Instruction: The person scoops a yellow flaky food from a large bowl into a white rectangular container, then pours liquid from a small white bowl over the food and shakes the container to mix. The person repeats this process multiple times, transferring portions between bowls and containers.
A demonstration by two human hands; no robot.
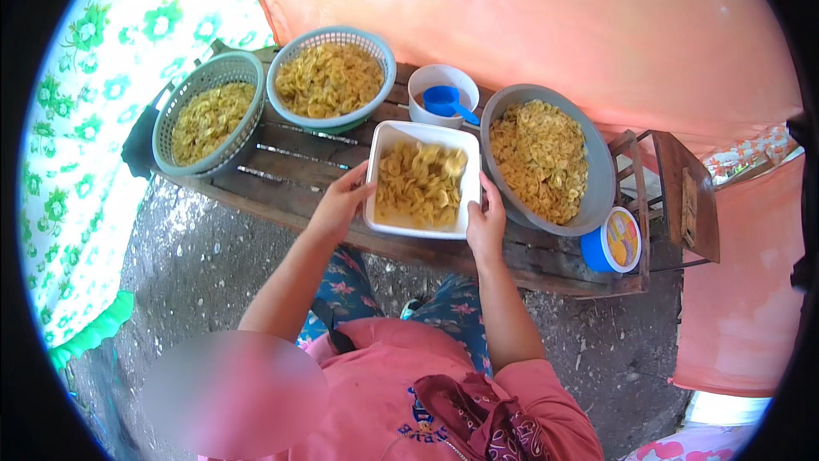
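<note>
Between both hands I hold a white square tub (373, 205) over the front of a slatted wooden bench. Thin yellow chips (420, 184), which look like sliced banana, lie inside it. My left hand (339, 201) grips the tub's left wall, and my right hand (486, 220) grips its right side near the front corner. Just right of the tub stands a large grey basin (602, 179) filled with paler chips. Behind the tub is a white bucket (418, 81) with a blue scoop (442, 101) resting in it, its handle over the rim.
Two grey-green colanders, one at far left (249, 77) and one behind (384, 50), hold more chips on the wooden bench (294, 167). A blue round tub with a white-rimmed lid (589, 252) sits at the bench's right end. Orange sheeting (546, 9) hangs behind; a green-flowered curtain (94, 145) hangs left.
</note>
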